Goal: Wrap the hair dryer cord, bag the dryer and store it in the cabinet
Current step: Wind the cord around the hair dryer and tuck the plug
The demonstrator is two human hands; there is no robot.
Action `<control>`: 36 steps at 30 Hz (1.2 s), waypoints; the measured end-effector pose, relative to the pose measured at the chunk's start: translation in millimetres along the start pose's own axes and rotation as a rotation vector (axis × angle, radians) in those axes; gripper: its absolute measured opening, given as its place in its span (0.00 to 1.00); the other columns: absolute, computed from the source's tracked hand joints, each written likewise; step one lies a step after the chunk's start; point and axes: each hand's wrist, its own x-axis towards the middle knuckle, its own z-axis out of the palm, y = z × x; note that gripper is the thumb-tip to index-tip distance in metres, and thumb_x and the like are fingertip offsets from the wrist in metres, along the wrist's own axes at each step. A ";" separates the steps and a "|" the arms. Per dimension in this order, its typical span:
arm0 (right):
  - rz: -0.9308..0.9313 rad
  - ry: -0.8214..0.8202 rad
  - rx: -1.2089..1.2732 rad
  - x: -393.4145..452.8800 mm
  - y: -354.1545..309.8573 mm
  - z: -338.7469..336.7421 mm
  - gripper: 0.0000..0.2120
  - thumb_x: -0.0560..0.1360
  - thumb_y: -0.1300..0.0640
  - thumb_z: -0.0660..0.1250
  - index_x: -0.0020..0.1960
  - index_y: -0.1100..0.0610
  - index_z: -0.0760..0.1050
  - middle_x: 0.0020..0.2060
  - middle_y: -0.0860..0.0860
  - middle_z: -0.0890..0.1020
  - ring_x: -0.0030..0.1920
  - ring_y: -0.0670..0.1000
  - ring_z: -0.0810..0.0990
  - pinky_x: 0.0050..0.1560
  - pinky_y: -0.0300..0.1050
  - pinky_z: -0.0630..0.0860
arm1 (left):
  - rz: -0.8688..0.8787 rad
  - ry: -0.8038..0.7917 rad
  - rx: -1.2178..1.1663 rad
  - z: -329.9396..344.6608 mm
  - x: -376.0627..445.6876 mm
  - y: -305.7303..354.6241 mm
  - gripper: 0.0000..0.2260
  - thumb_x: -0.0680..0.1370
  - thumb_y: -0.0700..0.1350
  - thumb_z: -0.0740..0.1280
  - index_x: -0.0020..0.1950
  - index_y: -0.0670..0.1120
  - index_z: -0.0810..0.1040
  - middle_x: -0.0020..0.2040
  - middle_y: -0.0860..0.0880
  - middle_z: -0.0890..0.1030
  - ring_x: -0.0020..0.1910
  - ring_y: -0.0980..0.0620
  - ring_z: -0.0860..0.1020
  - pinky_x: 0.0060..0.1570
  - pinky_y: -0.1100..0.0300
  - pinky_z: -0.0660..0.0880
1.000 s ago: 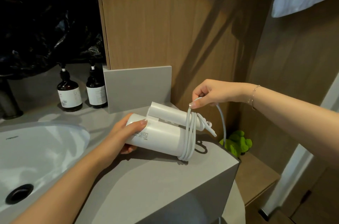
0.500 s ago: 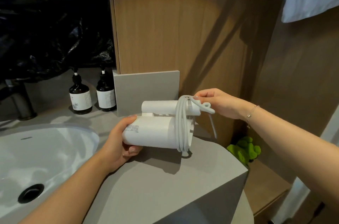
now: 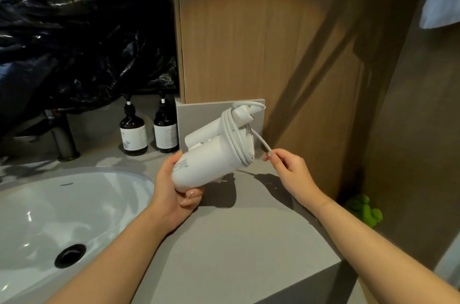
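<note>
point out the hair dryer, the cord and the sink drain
hair dryer (image 3: 206,167), head view, on its white barrel
cord (image 3: 234,134), head view, on the wound loops
sink drain (image 3: 70,255), head view, on the dark opening

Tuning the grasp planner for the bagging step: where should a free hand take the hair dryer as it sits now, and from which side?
Grip the bare barrel of the hair dryer, at the lower end where the left hand already wraps it, coming from below and the sink side. That stretch is smooth, round and free. The upper end is covered by the coiled cord, whose loose end the right hand pinches; gripping there would likely shift the loops.

Bathroom, washbasin (image 3: 49,204), soap bottles (image 3: 149,133)
</note>
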 end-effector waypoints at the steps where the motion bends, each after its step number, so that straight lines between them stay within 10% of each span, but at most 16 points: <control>1: -0.006 0.011 -0.034 -1.0 1.7 2.1 0.07 0.80 0.52 0.60 0.51 0.48 0.78 0.38 0.46 0.80 0.39 0.51 0.77 0.40 0.42 0.75 | 0.003 0.012 0.005 0.0 0.6 -0.5 0.14 0.75 0.57 0.63 0.45 0.47 0.78 0.40 0.44 0.77 0.19 0.54 0.61 0.19 0.69 0.52; 17: -0.534 -0.042 -0.438 -32.7 -15.8 16.1 0.15 0.79 0.52 0.62 0.63 0.56 0.77 0.45 0.51 0.85 0.39 0.51 0.82 0.37 0.47 0.82 | -0.047 0.123 -0.188 9.1 -1.3 -9.5 0.23 0.73 0.58 0.66 0.59 0.43 0.75 0.44 0.41 0.75 0.22 0.54 0.64 0.17 0.67 0.58; 21: -0.562 -0.008 -0.444 -34.5 -19.6 17.0 0.15 0.79 0.52 0.61 0.60 0.58 0.78 0.41 0.50 0.84 0.33 0.45 0.77 0.32 0.30 0.71 | -0.003 0.173 -0.156 12.4 -2.4 -12.1 0.22 0.73 0.58 0.67 0.57 0.43 0.76 0.42 0.42 0.76 0.23 0.54 0.65 0.18 0.68 0.59; 36: -0.473 -0.026 -0.512 -35.3 -5.8 0.6 0.09 0.78 0.51 0.65 0.51 0.54 0.80 0.37 0.48 0.83 0.32 0.47 0.76 0.31 0.42 0.75 | 0.274 0.317 0.091 28.6 -10.5 -19.2 0.10 0.78 0.57 0.64 0.50 0.51 0.75 0.25 0.52 0.80 0.25 0.53 0.67 0.23 0.66 0.65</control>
